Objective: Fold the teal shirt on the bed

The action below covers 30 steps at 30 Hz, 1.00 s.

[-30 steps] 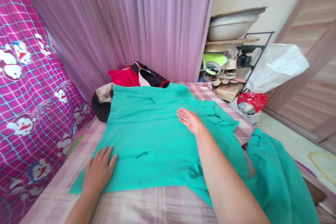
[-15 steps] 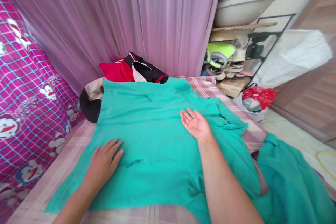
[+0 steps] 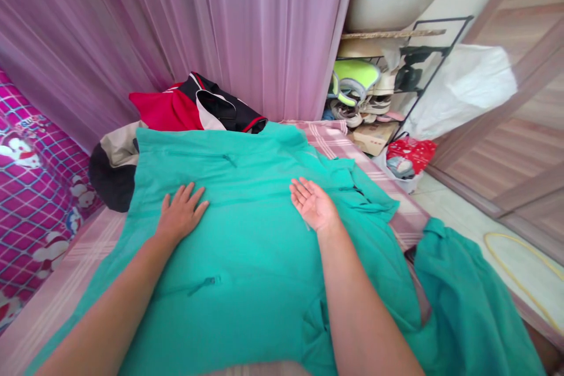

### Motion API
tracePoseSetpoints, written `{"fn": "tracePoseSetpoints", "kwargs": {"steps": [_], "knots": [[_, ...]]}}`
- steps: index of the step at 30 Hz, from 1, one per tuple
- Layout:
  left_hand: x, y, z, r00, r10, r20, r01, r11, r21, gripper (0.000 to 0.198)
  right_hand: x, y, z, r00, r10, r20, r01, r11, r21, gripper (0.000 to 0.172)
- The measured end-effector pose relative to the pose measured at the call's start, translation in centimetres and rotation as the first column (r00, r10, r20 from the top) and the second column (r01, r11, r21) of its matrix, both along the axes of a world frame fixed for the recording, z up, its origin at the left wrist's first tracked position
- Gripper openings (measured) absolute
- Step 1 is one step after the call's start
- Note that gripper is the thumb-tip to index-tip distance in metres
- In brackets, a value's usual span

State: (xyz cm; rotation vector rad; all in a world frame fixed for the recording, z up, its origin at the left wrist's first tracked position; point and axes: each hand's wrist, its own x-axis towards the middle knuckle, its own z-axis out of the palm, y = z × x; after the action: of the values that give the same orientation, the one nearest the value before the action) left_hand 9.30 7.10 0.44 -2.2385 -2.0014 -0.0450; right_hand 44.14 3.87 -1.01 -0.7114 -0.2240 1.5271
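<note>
A teal jacket (image 3: 251, 247) with zipped pockets lies spread on a bed with a pink plaid sheet (image 3: 103, 235). My left hand (image 3: 180, 211) rests palm down on its left part, fingers spread, between the two pocket zippers. Palm up, my right hand (image 3: 314, 204) lies on or just over the cloth right of the middle, its fingers stretched out and holding nothing. A sleeve (image 3: 467, 299) hangs at the lower right, past the bed's edge. Around the right forearm the fabric is creased and bunched.
Behind the jacket lie a red and navy garment (image 3: 176, 108) and a dark and beige piece (image 3: 112, 170). A purple curtain (image 3: 247, 29) hangs at the back. On the right stand a shoe rack (image 3: 414, 88), a white bag (image 3: 467, 88) and a wooden door (image 3: 506, 106).
My left hand has slid forward across the jacket, away from me. My right hand stays palm up at about the same spot on the cloth. The view has turned slightly right.
</note>
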Motion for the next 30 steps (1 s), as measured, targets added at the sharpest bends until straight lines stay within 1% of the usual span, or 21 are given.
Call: {"fn": "tracePoseSetpoints", "kwargs": {"steps": [3, 5, 7, 9, 10, 12, 14, 15, 16, 18, 20, 22, 24, 26, 27, 28, 29, 30], "knots": [[-2.0, 0.1, 0.5, 0.994, 0.106, 0.017, -0.107, 0.994, 0.008, 0.063, 0.0, -0.1, 0.3, 0.999, -0.044, -0.015, 0.043, 0.999, -0.031, 0.013], [-2.6, 0.1, 0.8, 0.986, 0.166, 0.029, -0.166, 0.986, 0.003, 0.064, -0.2, -0.2, 0.7, 0.999, -0.051, -0.005, 0.051, 0.997, -0.065, 0.018], [-2.4, -0.1, 1.0, 0.973, 0.227, 0.042, -0.227, 0.974, 0.003, 0.065, -0.3, -0.3, 0.9, 0.999, -0.049, 0.003, 0.049, 0.996, -0.079, 0.020], [-1.0, -0.5, 1.0, 0.968, 0.247, 0.054, -0.248, 0.969, 0.017, 0.065, -0.4, -0.3, 0.9, 0.999, -0.050, 0.004, 0.050, 0.996, -0.076, 0.019], [0.0, -0.8, 1.0, 0.976, 0.213, 0.053, -0.215, 0.976, 0.033, 0.065, -0.4, -0.2, 0.8, 0.999, -0.051, 0.001, 0.051, 0.996, -0.073, 0.018], [2.5, -1.2, 0.7, 0.998, 0.062, 0.033, -0.065, 0.995, 0.073, 0.063, -0.3, -0.2, 0.5, 0.999, -0.049, -0.010, 0.048, 0.997, -0.060, 0.016], [4.7, -1.2, 0.6, 0.996, -0.086, 0.007, 0.085, 0.993, 0.082, 0.061, -0.2, -0.1, 0.3, 0.999, -0.043, -0.019, 0.042, 0.998, -0.036, 0.013], [5.4, -0.9, 0.5, 0.993, -0.118, 0.001, 0.117, 0.990, 0.072, 0.061, -0.2, -0.1, 0.3, 0.999, -0.041, -0.021, 0.041, 0.999, -0.027, 0.012], [5.8, -0.5, 0.6, 0.993, -0.117, -0.001, 0.117, 0.992, 0.055, 0.061, -0.2, -0.1, 0.2, 0.999, -0.042, -0.021, 0.041, 0.999, -0.026, 0.013], [5.5, 0.6, 0.8, 0.998, -0.069, -0.002, 0.069, 0.998, 0.009, 0.062, -0.3, -0.2, 0.3, 0.999, -0.043, -0.016, 0.043, 0.998, -0.038, 0.015], [4.1, 2.0, 1.2, 1.000, -0.003, 0.000, 0.003, 1.000, -0.027, 0.063, -0.3, -0.2, 0.4, 0.999, -0.038, -0.006, 0.037, 0.998, -0.041, 0.015], [2.6, 3.0, 1.6, 0.998, 0.057, 0.010, -0.057, 0.998, -0.038, 0.065, -0.2, -0.2, 0.4, 0.999, -0.042, -0.009, 0.042, 0.999, -0.021, 0.012], [2.0, 3.4, 1.9, 0.994, 0.111, 0.025, -0.111, 0.994, -0.021, 0.068, 0.2, -0.2, 0.3, 0.994, -0.102, -0.048, 0.103, 0.995, 0.010, 0.009], [2.8, 3.0, 2.0, 0.991, 0.126, 0.035, -0.128, 0.991, 0.042, 0.071, 0.8, -0.3, 0.3, 0.969, -0.215, -0.119, 0.221, 0.974, 0.039, 0.010], [3.8, 2.5, 1.9, 0.994, 0.099, 0.036, -0.102, 0.992, 0.074, 0.071, 1.1, -0.4, 0.3, 0.950, -0.271, -0.156, 0.282, 0.958, 0.049, 0.011], [5.1, 2.0, 1.8, 0.998, 0.045, 0.033, -0.048, 0.995, 0.091, 0.071, 1.4, -0.5, 0.4, 0.930, -0.317, -0.188, 0.332, 0.942, 0.053, 0.012], [6.6, 1.4, 1.6, 0.999, -0.044, 0.027, 0.042, 0.996, 0.081, 0.070, 1.7, -0.6, 0.5, 0.912, -0.350, -0.213, 0.368, 0.929, 0.049, 0.013], [8.2, 0.8, 1.3, 0.989, -0.146, 0.028, 0.145, 0.989, 0.031, 0.068, 1.9, -0.7, 0.6, 0.900, -0.372, -0.226, 0.391, 0.920, 0.042, 0.015]]}}
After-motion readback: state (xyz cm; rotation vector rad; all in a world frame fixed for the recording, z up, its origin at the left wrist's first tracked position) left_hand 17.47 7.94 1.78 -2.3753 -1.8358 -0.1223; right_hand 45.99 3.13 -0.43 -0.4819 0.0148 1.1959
